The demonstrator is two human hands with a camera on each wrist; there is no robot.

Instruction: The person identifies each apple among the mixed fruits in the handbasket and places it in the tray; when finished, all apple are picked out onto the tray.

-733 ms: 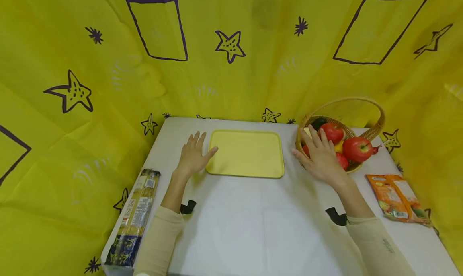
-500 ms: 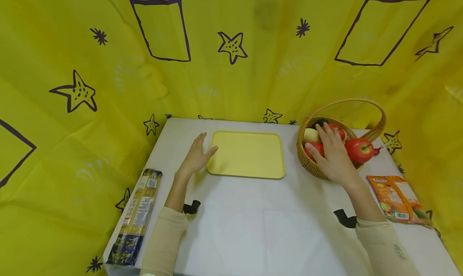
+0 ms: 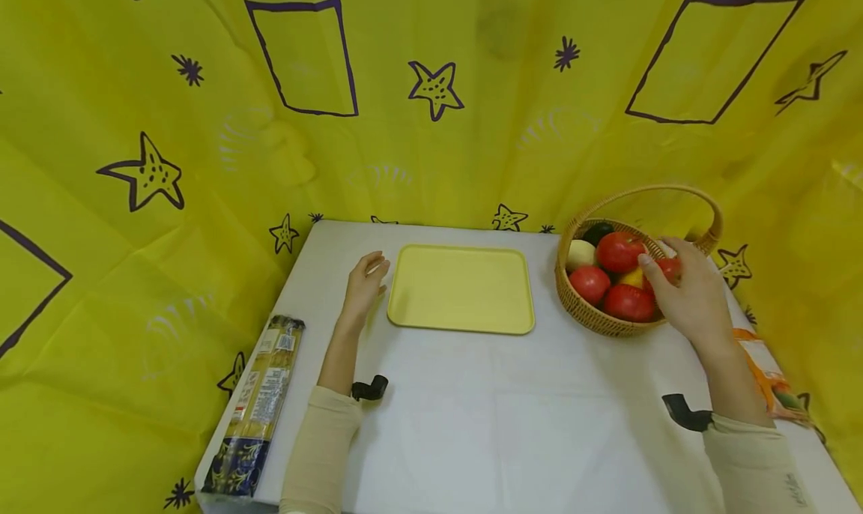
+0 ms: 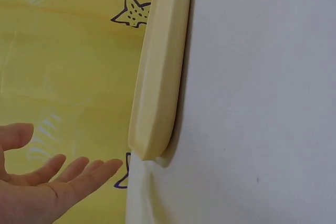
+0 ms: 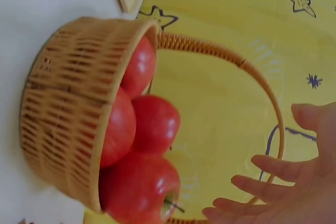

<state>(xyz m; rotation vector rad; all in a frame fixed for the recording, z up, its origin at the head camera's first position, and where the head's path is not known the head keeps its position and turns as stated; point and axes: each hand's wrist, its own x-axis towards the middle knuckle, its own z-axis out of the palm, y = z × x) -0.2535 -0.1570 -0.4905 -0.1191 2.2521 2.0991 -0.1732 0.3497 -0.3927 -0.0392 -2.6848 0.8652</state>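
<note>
In the head view, the tray lies bare and the basket holds the fruit; grasping seems still to do. Left wrist view: the left hand is relaxed, empty; right wrist view: the right hand, fingers loosely extended, holds nothing near the basket's apple.

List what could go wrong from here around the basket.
The stemmed apple bulges past the rim of the basket, so the right hand could knock it out and set it rolling. The arched handle stands close to that hand; a careless lift might catch it and tip the basket.
</note>
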